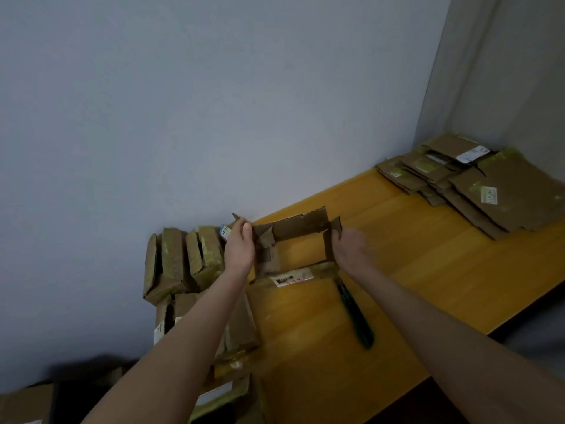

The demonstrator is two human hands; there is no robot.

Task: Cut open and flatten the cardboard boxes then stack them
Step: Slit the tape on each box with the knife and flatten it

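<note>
Cardboard box — open-ended | left hand grips left edge | right hand grips right edge | knife on table

L hand, R hand: bare. L forearm, R forearm: bare to frame edge. R hand blurred.

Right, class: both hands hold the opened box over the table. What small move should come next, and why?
Probably push the box sideways until it folds flat. It is already an open frame with the table visible through it, the left hand and right hand grip its two ends, and the knife lies on the table, so cutting looks done.
</note>
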